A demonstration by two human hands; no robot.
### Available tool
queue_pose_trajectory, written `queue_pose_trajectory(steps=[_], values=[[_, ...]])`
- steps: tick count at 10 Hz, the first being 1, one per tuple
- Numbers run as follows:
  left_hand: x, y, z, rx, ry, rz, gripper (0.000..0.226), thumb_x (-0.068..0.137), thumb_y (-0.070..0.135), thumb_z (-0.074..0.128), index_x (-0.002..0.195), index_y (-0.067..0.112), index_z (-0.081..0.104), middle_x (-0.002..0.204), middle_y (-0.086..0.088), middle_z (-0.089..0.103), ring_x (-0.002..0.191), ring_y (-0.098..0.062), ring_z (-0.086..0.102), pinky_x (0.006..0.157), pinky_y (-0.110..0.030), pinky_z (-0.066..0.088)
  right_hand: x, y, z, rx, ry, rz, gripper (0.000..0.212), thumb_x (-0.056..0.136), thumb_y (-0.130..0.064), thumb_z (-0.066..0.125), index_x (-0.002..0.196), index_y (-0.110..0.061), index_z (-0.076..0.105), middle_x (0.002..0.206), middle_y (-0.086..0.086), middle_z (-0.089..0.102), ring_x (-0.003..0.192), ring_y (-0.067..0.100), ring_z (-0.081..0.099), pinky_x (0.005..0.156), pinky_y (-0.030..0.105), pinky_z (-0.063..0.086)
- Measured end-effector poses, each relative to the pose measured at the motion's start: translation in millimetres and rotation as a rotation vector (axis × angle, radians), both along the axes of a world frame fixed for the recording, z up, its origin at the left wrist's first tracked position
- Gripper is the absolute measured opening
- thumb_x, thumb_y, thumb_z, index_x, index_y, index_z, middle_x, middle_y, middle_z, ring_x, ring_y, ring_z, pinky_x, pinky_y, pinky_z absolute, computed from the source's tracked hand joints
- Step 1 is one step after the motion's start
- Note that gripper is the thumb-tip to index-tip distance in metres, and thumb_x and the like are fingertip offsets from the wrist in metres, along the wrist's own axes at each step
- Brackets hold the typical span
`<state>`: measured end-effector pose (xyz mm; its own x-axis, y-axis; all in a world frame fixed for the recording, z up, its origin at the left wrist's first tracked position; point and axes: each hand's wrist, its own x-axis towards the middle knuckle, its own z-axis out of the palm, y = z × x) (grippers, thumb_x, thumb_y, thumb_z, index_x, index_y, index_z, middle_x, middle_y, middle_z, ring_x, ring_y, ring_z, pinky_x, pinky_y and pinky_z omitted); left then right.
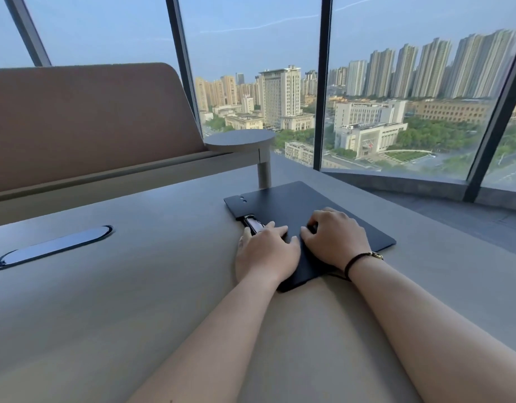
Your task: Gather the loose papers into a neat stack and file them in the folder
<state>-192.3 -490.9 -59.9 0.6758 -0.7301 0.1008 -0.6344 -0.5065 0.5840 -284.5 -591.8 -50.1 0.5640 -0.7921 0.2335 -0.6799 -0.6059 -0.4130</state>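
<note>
Black folder shut flat on table, centre-right of frame, no loose papers visible; left hand & right hand press palms-down, fingers bent, gripping nothing; prob. light, stiff, slick cover, so lift by near edge/spine.

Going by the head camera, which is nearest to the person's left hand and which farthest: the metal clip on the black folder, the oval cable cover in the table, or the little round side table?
1. Metal clip, at the left hand's fingertips on the black folder.
2. Oval cable cover, off to the left in the table.
3. Round side table, beyond, by the window.
</note>
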Motion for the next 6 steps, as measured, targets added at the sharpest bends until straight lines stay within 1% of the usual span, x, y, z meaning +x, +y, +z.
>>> queue_pose_trajectory(steps=[1,2,3,4,5,6], values=[[0,-15,-2,0.032,-0.017,0.007,0.051,0.093,0.054,0.043,0.141,0.039,0.051,0.162,0.013,0.030,0.153,-0.028,0.011,0.124,-0.041,0.011,4,-16,-1,-0.006,-0.006,0.007,0.025,0.090,-0.041,0.058,0.094,-0.020,0.071,0.109,0.000,0.067,0.105,0.026,0.062,0.103,0.047,0.045],[0,-27,-4,0.069,-0.027,0.009,0.054,0.093,0.055,0.040,0.145,0.039,0.046,0.164,0.011,0.026,0.153,-0.031,0.007,0.124,-0.043,0.008,5,-27,-2,-0.017,-0.005,0.010,0.026,0.089,-0.042,0.059,0.094,-0.020,0.072,0.110,0.000,0.069,0.105,0.026,0.063,0.097,0.040,0.046],[1,-35,-4,0.091,-0.030,0.011,0.053,0.093,0.056,0.039,0.143,0.041,0.046,0.164,0.012,0.026,0.153,-0.033,0.007,0.123,-0.044,0.007,6,-38,-3,-0.003,-0.019,-0.002,0.023,0.087,-0.043,0.059,0.093,-0.025,0.073,0.108,0.000,0.071,0.105,0.027,0.064,0.087,0.036,0.047],[3,-37,-3,0.094,-0.020,0.024,0.051,0.092,0.059,0.038,0.137,0.038,0.052,0.163,0.011,0.028,0.151,-0.033,0.012,0.123,-0.044,0.009,6,-41,-3,0.014,-0.063,-0.012,0.023,0.087,-0.043,0.059,0.089,-0.026,0.074,0.101,0.003,0.075,0.099,0.030,0.067,0.080,0.035,0.049],[-1,-24,0,-0.091,0.052,0.038,0.049,0.094,0.054,0.044,0.135,0.031,0.057,0.155,0.003,0.044,0.146,-0.027,0.027,0.120,-0.041,0.022,-2,-25,0,-0.075,-0.109,-0.020,0.028,0.090,-0.041,0.057,0.084,-0.019,0.074,0.090,0.008,0.075,0.090,0.034,0.068,0.072,0.034,0.048],[-9,7,4,-0.405,0.232,0.050,0.029,0.092,0.037,0.053,0.112,0.024,0.071,0.119,0.000,0.070,0.122,-0.024,0.055,0.105,-0.038,0.044,1,25,2,-0.236,-0.107,0.110,0.023,0.091,-0.032,0.055,0.089,-0.018,0.072,0.091,0.004,0.074,0.087,0.032,0.069,0.066,0.033,0.044]])
